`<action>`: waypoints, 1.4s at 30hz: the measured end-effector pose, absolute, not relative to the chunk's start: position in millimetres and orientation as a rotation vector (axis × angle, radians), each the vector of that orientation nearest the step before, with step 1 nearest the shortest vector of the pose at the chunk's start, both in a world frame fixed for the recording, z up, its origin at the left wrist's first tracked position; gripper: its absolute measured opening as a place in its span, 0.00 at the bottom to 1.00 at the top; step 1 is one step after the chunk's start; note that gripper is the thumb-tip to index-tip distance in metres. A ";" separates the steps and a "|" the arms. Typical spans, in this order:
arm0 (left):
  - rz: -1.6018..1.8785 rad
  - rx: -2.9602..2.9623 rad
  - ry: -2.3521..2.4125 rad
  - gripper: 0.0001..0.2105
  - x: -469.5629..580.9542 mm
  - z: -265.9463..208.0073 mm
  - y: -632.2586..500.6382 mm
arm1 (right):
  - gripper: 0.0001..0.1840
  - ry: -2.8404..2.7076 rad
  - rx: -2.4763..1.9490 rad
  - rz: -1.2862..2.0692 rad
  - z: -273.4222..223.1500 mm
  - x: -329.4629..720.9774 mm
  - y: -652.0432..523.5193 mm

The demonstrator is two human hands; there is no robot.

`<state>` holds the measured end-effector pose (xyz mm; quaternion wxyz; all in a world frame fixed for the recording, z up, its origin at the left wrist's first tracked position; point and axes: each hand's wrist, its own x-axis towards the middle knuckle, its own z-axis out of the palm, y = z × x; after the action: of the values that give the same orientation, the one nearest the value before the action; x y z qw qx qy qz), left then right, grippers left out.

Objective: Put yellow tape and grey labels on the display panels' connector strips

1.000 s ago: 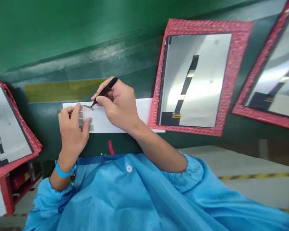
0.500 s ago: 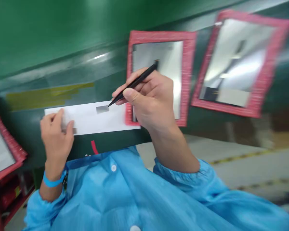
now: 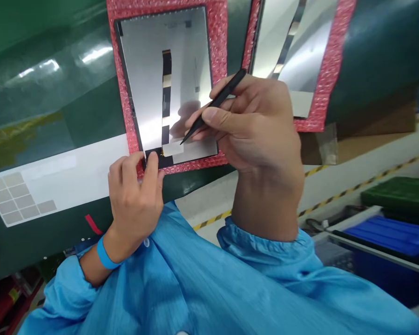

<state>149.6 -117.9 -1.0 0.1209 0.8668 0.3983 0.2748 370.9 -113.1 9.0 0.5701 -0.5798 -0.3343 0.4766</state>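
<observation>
At eleven o'clock we see a display panel [image 3: 186,60] whose back looks like smooth, mirror-bright metal, crossed by a ribbon cable [image 3: 166,103] of satiny black film. Its bed of pink bubble wrap [image 3: 219,42] is glossy, dimpled plastic. We find the label [image 3: 173,149] matt and papery, the tweezers [image 3: 226,90] dull black, the sticker strip [image 3: 77,174] at nine o'clock smooth and white. The green tabletop [image 3: 91,118] gleams; the smock [image 3: 202,284] at six o'clock is softly sheeny cloth.

Slanted black tweezers [image 3: 229,87] meet a pale label [image 3: 173,149] over a silvery panel [image 3: 143,56].
</observation>
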 end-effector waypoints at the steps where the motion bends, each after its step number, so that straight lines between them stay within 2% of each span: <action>1: 0.785 2.539 1.171 0.15 149.7 -1.1 -117.3 | 0.20 -0.778 -1.367 1.114 9.7 369.2 -112.7; 15: 0.705 2.579 1.170 0.15 151.2 6.7 -115.1 | 0.11 -0.665 -1.553 0.996 22.9 355.9 -107.3; 26: 0.643 2.534 1.182 0.16 149.9 8.3 -116.5 | 0.13 -0.735 -1.662 0.971 28.1 352.7 -107.1; 33: 0.629 2.485 1.181 0.17 153.6 10.7 -117.4 | 0.09 -0.758 -1.677 0.957 29.7 349.7 -106.8; 42: 0.565 2.505 1.224 0.16 154.1 12.5 -118.7 | 0.09 -0.774 -1.688 0.953 28.3 349.5 -106.5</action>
<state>154.1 -118.7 12.5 0.1478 0.8710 0.4254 0.1965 349.5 -106.5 28.3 0.5030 -0.6990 -0.3203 0.3948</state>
